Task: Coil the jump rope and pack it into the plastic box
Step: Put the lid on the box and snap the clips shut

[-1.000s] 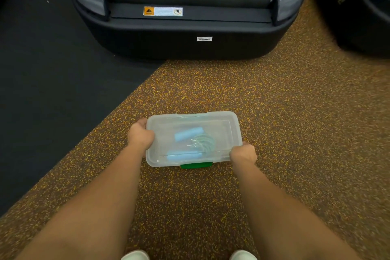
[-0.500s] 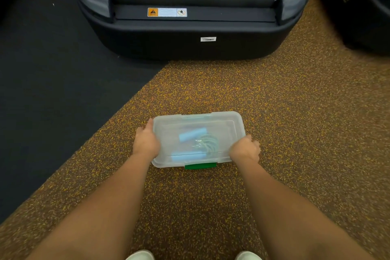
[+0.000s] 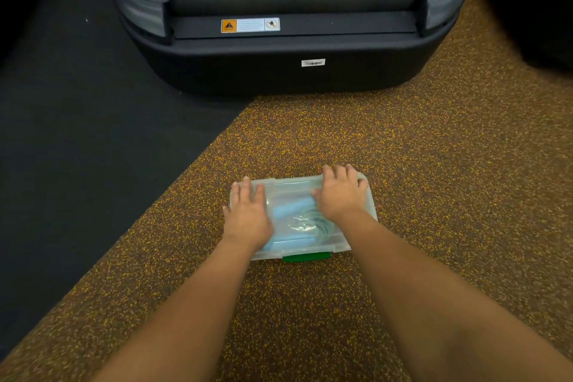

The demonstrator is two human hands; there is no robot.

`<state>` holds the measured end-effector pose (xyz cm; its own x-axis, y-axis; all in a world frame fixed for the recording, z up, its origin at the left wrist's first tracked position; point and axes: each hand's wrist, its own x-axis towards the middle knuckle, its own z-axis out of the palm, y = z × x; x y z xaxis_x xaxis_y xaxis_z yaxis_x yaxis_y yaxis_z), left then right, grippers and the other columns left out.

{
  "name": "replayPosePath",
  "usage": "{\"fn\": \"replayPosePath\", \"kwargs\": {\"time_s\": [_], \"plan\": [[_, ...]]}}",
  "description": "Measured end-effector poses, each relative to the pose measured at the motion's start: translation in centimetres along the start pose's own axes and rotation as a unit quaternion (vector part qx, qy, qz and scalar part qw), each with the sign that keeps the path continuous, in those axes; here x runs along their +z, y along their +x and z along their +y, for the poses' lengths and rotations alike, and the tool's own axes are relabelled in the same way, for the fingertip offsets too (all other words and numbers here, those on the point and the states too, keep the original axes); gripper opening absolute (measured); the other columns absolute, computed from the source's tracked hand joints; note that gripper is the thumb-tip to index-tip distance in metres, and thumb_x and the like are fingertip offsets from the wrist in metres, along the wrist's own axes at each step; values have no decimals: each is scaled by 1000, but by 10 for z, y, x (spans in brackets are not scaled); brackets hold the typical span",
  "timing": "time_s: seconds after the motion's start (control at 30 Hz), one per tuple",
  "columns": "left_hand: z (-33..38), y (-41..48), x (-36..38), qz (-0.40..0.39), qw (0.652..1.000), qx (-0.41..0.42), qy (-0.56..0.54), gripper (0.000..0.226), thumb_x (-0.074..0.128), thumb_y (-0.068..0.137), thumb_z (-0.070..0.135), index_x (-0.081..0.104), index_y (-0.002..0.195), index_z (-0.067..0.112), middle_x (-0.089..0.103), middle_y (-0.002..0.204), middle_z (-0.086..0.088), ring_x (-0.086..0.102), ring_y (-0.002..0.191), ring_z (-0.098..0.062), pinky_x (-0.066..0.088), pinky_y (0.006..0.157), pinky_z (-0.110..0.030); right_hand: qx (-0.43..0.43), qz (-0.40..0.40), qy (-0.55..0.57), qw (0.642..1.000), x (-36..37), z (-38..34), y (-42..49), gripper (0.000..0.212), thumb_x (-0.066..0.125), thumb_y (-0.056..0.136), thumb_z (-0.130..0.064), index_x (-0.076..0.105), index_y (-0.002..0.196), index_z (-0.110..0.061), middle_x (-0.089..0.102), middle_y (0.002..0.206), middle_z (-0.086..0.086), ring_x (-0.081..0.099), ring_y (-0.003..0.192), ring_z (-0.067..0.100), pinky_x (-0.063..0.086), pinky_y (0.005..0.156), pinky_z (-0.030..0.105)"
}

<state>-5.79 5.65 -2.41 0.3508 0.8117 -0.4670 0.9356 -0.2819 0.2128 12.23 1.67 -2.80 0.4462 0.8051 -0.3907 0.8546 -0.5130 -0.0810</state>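
A clear plastic box (image 3: pixel 338 247) with its lid on and a green latch (image 3: pixel 306 257) at its near edge lies on the speckled floor. Through the lid I see the coiled jump rope (image 3: pixel 302 217) with its light blue handles and pale cord. My left hand (image 3: pixel 247 218) lies flat on the left part of the lid, fingers straight. My right hand (image 3: pixel 340 192) presses flat on the right part of the lid, fingers spread toward the far edge. Both hands hide parts of the lid and rope.
The black rear end of a treadmill (image 3: pixel 288 40) stands on the floor just beyond the box. Another dark machine (image 3: pixel 533 3) sits at the far right. A black mat (image 3: pixel 77 139) covers the floor to the left of the brown speckled flooring (image 3: pixel 434 164).
Both hands have moved from the box's left and right sides up onto the lid and now lie flat on it. The box has stayed in place.
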Motion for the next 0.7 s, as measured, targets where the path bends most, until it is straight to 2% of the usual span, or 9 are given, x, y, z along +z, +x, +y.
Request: {"fn": "replayPosePath", "kwargs": {"time_s": [0.07,0.13,0.33,0.4,0.53,0.7], "plan": [[3,2,-1,-17,1000,-6,-11,77,48,92,44,2,151,23,-14,159,-7,-14,145,-30,11,113,-57,0,-3,-9,1000,-3,-2,6,53,31,96,-49,36,138,-18,39,141,10,27,134,28,23,106,49],[5,6,0,-26,1000,-13,-9,91,56,85,54,1,151,24,-14,159,-7,-14,145,-31,13,111,-61,3,-11,-19,1000,-7,-4,11,51,25,97,-49,42,131,-17,44,135,10,32,126,28,25,103,50],[12,12,2,-27,999,-33,-2,100,69,77,49,5,150,23,-10,158,-9,-12,145,-34,18,105,-68,4,-66,-49,997,-12,-12,22,52,20,97,-46,42,132,-15,45,139,8,31,128,30,23,105,57],[15,15,2,-20,999,-39,11,101,71,77,47,6,150,20,-5,158,-13,-8,144,-37,19,107,-65,-1,-74,-48,996,-11,-13,24,49,22,98,-44,42,132,-15,45,139,7,31,129,30,21,105,58],[21,20,2,-6,998,-34,46,105,73,76,44,6,149,10,5,154,-24,1,142,-46,13,115,-50,-12,-77,-51,996,-8,-15,26,47,23,99,-42,41,134,-15,45,140,7,30,130,31,18,106,59],[22,24,5,-8,997,-41,62,107,73,75,46,4,149,11,6,153,-23,3,141,-45,16,114,-52,-30,-82,-27,996,-8,-17,28,45,30,99,-42,40,135,-17,45,139,7,28,131,32,16,108,61]]}}
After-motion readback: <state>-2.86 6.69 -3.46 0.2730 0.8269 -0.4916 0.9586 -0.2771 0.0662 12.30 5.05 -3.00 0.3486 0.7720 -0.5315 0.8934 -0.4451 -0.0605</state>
